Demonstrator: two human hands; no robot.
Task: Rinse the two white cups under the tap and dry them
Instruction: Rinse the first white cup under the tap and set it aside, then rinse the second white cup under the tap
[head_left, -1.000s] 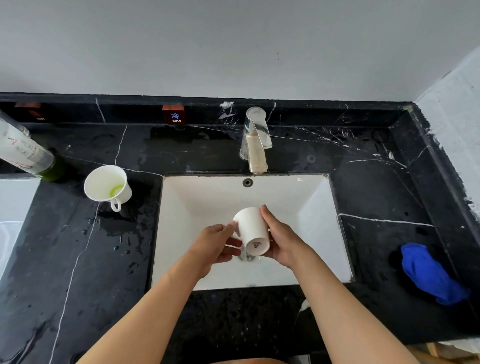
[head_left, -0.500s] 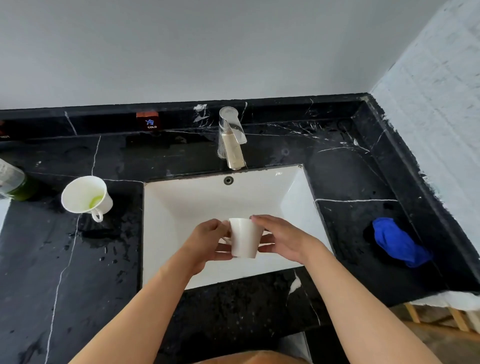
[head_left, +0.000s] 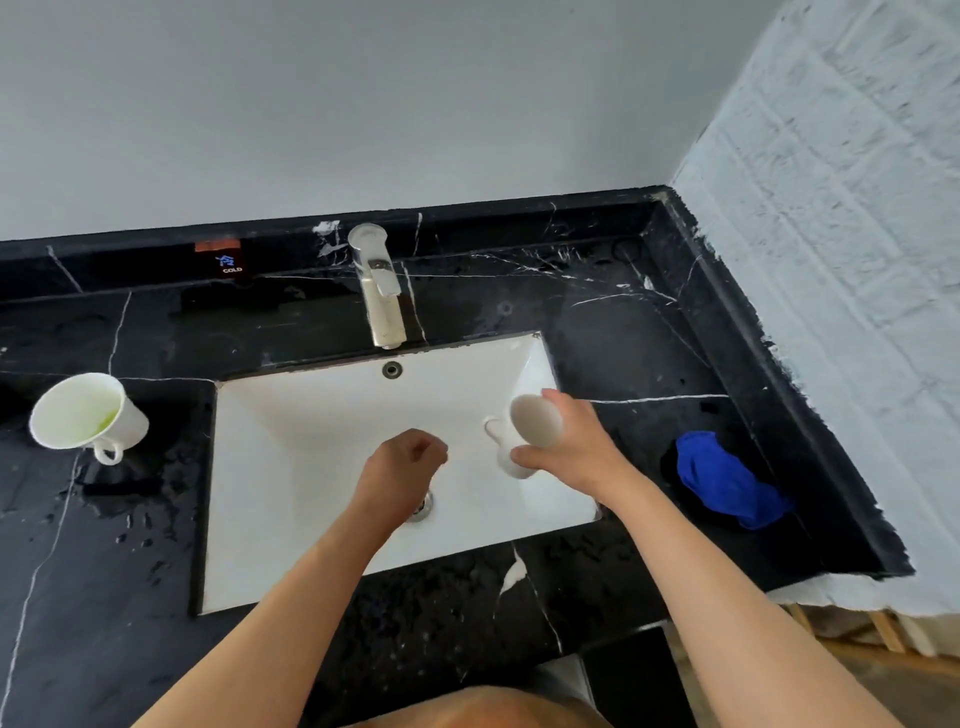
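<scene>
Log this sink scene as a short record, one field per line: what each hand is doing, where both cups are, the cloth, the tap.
right hand: grips a white cup over the right side of the sink
left hand: loosely curled over the basin, holding nothing
second cup: on the black counter left of the sink, greenish liquid inside
blue cloth: bunched on the counter right of the sink
tap: no water visible

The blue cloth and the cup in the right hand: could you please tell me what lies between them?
In the head view, only the right hand itself and bare black marble counter lie between the held cup and the blue cloth.
</scene>
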